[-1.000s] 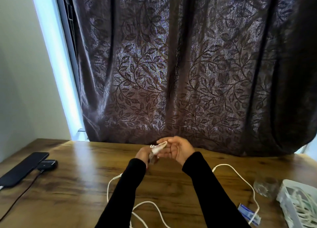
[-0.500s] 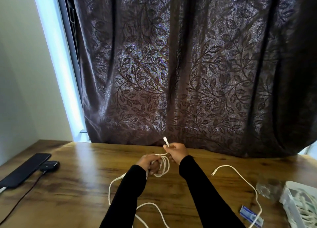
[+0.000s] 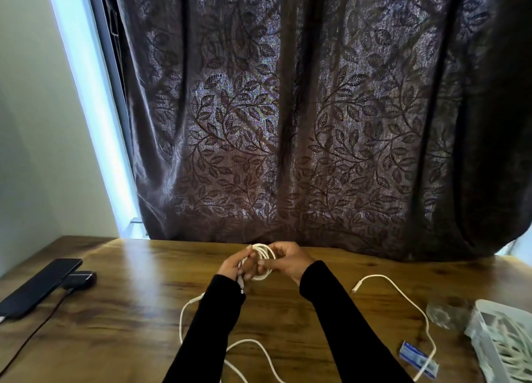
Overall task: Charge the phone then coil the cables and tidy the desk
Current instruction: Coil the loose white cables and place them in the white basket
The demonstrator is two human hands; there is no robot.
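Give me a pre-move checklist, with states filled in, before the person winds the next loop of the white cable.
1. Coil held: ok. The left hand and right hand both grip the white coil above the desk.
2. Slack free to feed: ok. The loose white cable trails on bare wood and looks unsnagged.
3. Second white cable kept apart: ok. It lies right of the arms, its end running over the blue packet.
4. Phone charging: cannot tell. A dark cord and small black adapter lie by it; the connection isn't visible.
5. Basket ready: ok. It already holds cables.
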